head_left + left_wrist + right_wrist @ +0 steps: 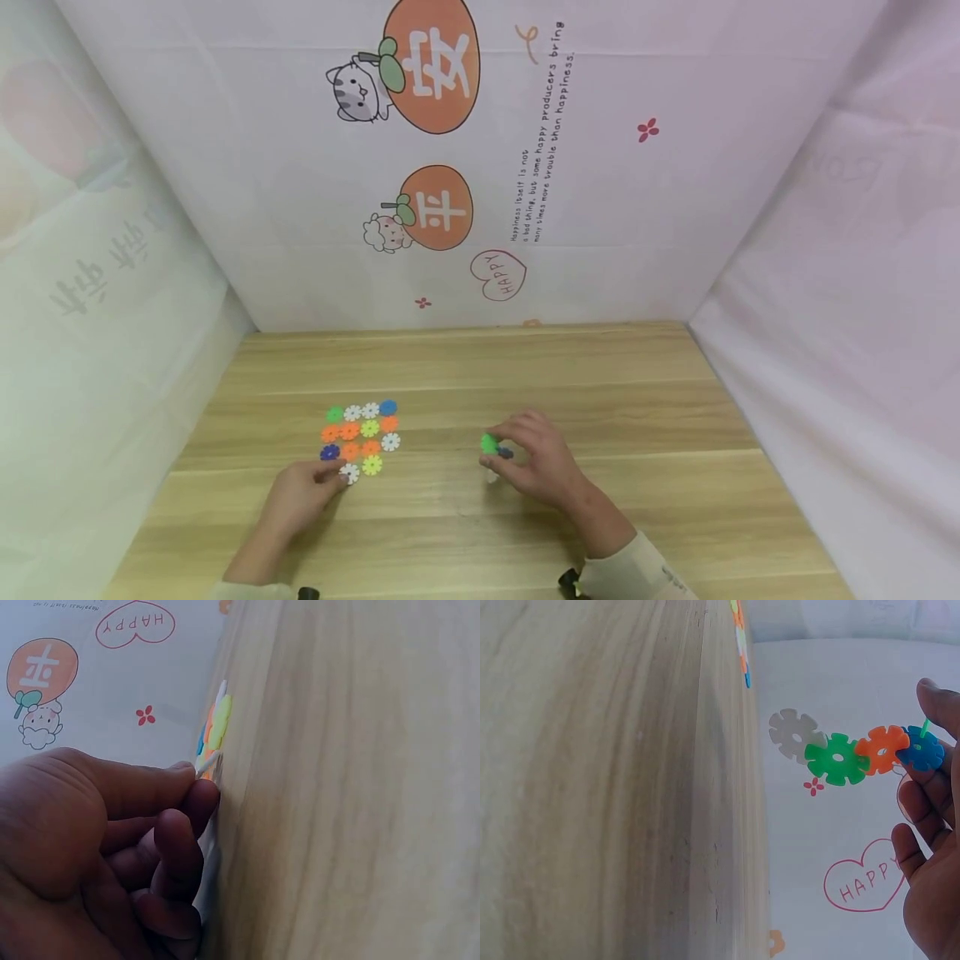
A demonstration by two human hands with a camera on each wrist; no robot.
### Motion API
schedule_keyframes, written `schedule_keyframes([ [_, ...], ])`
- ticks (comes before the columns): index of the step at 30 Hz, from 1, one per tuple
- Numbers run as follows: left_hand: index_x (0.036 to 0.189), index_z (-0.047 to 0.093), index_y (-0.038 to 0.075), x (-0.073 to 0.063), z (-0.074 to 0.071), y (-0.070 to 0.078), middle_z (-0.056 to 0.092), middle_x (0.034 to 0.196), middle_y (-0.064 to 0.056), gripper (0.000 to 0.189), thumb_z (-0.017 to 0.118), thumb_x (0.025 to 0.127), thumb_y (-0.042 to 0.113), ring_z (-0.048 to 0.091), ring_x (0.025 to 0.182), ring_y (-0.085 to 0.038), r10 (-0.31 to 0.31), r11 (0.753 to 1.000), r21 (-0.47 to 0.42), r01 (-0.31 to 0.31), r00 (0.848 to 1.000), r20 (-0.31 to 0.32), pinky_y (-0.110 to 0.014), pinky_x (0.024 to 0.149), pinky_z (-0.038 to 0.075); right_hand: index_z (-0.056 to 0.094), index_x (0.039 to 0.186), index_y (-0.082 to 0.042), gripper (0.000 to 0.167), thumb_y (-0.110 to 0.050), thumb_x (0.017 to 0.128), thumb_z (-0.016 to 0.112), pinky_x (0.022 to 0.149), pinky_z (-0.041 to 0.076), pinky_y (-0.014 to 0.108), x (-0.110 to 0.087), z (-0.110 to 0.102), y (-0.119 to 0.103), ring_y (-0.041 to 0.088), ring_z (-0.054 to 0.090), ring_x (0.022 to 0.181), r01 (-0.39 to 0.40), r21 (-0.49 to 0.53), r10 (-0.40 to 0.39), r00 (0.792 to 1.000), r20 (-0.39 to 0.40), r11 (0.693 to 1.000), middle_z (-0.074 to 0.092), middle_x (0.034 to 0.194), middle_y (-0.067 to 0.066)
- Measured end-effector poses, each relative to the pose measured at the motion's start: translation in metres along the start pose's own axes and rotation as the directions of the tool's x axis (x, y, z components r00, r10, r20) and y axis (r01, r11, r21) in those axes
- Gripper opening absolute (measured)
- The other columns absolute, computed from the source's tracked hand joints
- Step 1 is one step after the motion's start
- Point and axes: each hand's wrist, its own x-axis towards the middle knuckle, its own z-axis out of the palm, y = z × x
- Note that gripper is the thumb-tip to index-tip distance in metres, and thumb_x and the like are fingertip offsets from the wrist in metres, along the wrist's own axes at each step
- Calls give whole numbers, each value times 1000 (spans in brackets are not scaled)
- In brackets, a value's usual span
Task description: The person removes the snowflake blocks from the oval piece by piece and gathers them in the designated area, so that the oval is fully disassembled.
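Observation:
My left hand point(300, 500) pinches a white snowflake disc point(349, 473) between thumb and fingers at the near left corner of a block of flat discs. In the left wrist view that white disc point(208, 763) is tilted, seen nearly edge-on. My right hand point(542, 458) holds a chain of interlocked discs above the table, at its blue end. The right wrist view shows the chain: a white disc point(793, 735), a green disc point(838, 759), an orange disc point(883, 749) and a blue disc point(922, 748). Another green disc point(489, 444), edge-on in the right wrist view, meets the blue one by the thumb.
Loose discs lie in rough rows on the wooden table point(435, 533), among them a dark blue disc point(330, 452), a yellow disc point(372, 465) and a light blue disc point(387, 407). White printed cloth point(600, 250) walls the back and both sides.

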Motion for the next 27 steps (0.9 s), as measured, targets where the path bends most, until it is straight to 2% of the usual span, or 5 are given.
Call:
schedule_keyframes([
  [3, 123, 74, 5, 2, -1, 2, 72, 124, -18, 38, 75, 94, 29, 68, 112, -39, -15, 1000, 8, 15, 1000, 4, -54, 90, 56, 76, 109, -17, 29, -37, 90, 83, 87, 53, 36, -1, 0, 0, 11, 63, 101, 3, -2, -3, 1000, 1, 1000, 74, 104, -10],
  [5, 124, 73, 3, 3, -2, 2, 73, 122, -18, 40, 75, 94, 30, 70, 96, -32, -33, 999, -1, 33, 999, 9, -48, 78, 57, 76, 109, -16, 29, -37, 90, 83, 87, 53, 36, -1, 0, 1, 11, 63, 101, 5, -4, -5, 1000, 2, 1000, 74, 104, -10],
  [10, 125, 71, 2, 4, -1, 2, 76, 102, -9, 44, 77, 92, 31, 61, 70, -18, -69, 997, -31, 70, 998, 13, -34, 60, 50, 76, 110, -16, 30, -37, 90, 83, 86, 53, 35, -2, 0, 1, 11, 62, 101, 2, -4, -2, 1000, 7, 1000, 74, 104, -10],
  [20, 119, 66, 2, 7, 1, 1, 71, 79, 2, 41, 78, 92, 30, 64, 68, -16, -105, 992, -72, 106, 994, 8, -35, 60, 50, 76, 110, -16, 30, -37, 89, 83, 86, 54, 36, -3, 1, 2, 11, 63, 100, 16, 0, -16, 1000, -3, 1000, 74, 103, -11],
  [27, 113, 66, 5, 6, 1, 0, 70, 77, 1, 32, 78, 93, 27, 64, 67, -17, -122, 988, -95, 123, 992, 10, -34, 58, 50, 76, 111, -15, 31, -38, 90, 82, 88, 54, 36, -2, 1, 1, 12, 63, 102, 21, 1, -21, 1000, -3, 1000, 74, 105, -10],
])
